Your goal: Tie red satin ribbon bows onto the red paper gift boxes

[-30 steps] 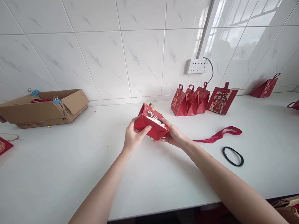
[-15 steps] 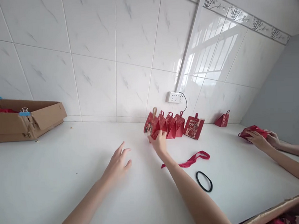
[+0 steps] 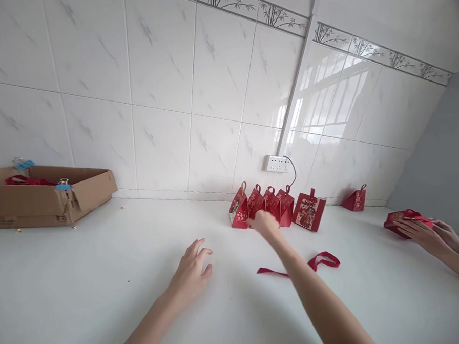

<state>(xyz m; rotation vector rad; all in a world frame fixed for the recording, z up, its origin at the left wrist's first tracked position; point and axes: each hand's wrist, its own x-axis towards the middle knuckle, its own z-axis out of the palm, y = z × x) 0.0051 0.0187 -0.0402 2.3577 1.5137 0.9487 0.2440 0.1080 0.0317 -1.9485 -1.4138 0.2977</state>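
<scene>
A row of small red gift boxes stands against the tiled wall; the leftmost red box (image 3: 239,212) has a gold handle and stands upright on the white counter (image 3: 104,281). My right hand (image 3: 263,224) hovers just in front of the row, motion-blurred, its fingers indistinct, apart from that leftmost box. My left hand (image 3: 191,271) hangs low over the counter with fingers spread, holding nothing. A loose red ribbon (image 3: 307,264) lies to the right of my right forearm.
An open cardboard box (image 3: 42,200) with binder clips on its rim sits at the far left. A wall socket (image 3: 276,164) is above the row. Another red box (image 3: 354,200) stands apart. Another person's hands (image 3: 428,233) hold a red box at the right edge.
My right hand carried the red box to the row and set it down at the left end, then drew back. My left hand let go and stayed low. The view tilted up.
</scene>
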